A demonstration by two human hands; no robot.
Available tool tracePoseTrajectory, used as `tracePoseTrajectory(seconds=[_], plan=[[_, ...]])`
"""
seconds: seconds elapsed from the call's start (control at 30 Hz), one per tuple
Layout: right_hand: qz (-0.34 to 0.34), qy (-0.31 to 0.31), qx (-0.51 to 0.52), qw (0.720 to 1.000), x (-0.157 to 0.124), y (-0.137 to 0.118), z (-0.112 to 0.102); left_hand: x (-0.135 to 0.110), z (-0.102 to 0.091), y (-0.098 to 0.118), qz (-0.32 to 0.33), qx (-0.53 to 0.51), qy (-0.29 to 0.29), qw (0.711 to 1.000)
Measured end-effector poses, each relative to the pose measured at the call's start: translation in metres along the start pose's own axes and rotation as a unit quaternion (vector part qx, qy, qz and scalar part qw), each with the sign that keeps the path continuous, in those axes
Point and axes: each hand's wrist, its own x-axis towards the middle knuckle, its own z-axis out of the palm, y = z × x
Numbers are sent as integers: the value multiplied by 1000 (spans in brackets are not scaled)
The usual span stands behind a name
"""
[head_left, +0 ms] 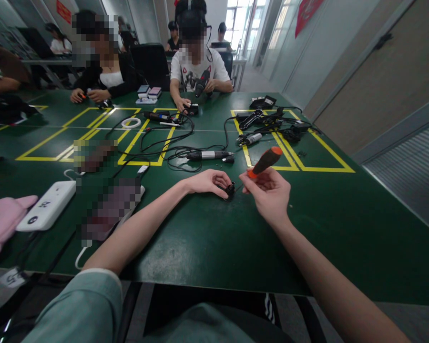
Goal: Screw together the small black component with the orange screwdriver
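Note:
My left hand (216,183) rests on the green table, its fingers closed on a small black part (230,189) with a round, ring-like top. In my right hand (268,190) is a screwdriver (266,162) with an orange and dark grey handle. The handle tilts up to the right, and the thin shaft points down left toward the black part. Whether the tip touches the part is too small to tell.
Beyond my hands lie a black and silver pen-shaped tool (209,155), tangled cables and black tools (260,119) inside yellow tape outlines. At left are a white power strip (48,205) and a blurred phone (110,209). Across the table, a co-worker (198,66) holds a power drill (202,83).

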Motion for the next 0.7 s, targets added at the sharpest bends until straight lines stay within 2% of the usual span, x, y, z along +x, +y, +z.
tracePoseTrajectory(seconds=[0.27, 0.7], plan=[[-7, 19, -4, 1000, 1, 2, 0, 0, 0, -1, -4, -1, -4, 1000], [5, -41, 16, 999, -1, 0, 0, -1, -1, 0, -23, 32, 2, 999]])
